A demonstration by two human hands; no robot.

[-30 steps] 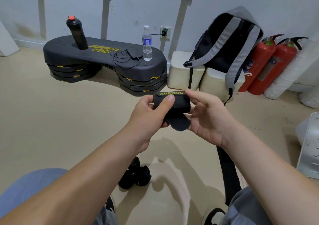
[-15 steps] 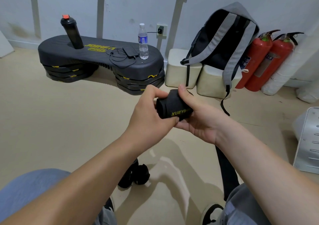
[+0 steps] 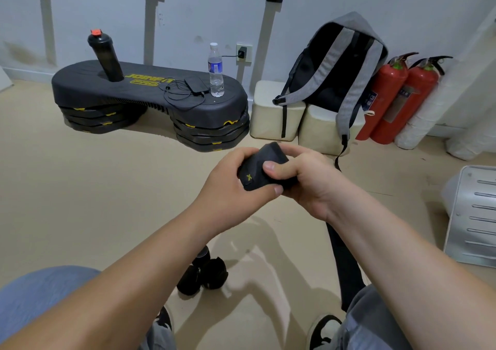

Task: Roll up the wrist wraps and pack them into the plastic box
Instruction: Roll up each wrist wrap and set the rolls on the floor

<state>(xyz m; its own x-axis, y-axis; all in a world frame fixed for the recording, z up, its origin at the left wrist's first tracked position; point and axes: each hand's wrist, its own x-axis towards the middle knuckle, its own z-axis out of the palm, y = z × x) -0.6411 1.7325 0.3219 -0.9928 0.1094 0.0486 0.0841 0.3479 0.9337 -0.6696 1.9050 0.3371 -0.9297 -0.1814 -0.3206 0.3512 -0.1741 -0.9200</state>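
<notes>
A rolled black wrist wrap [image 3: 258, 172] was held above the floor between both hands; the left hand [image 3: 233, 188] curled round one end; the right hand [image 3: 306, 185] gripped the other, thumb pressing on top; a firm, even squeeze would likely keep the roll from loosening.

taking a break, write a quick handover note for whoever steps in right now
Left hand grips the black wrist wrap roll.
Right hand grips the same roll, thumb pressed on top.
Done: this wrap looks fully rolled; a few rolled wraps lie on the floor below the forearms.
Left: a flat black strap, likely an unrolled wrap, lies on the floor under the right forearm; roll it, then box everything.
Box: the pale slotted item at the right edge may be it; cannot tell.
</notes>
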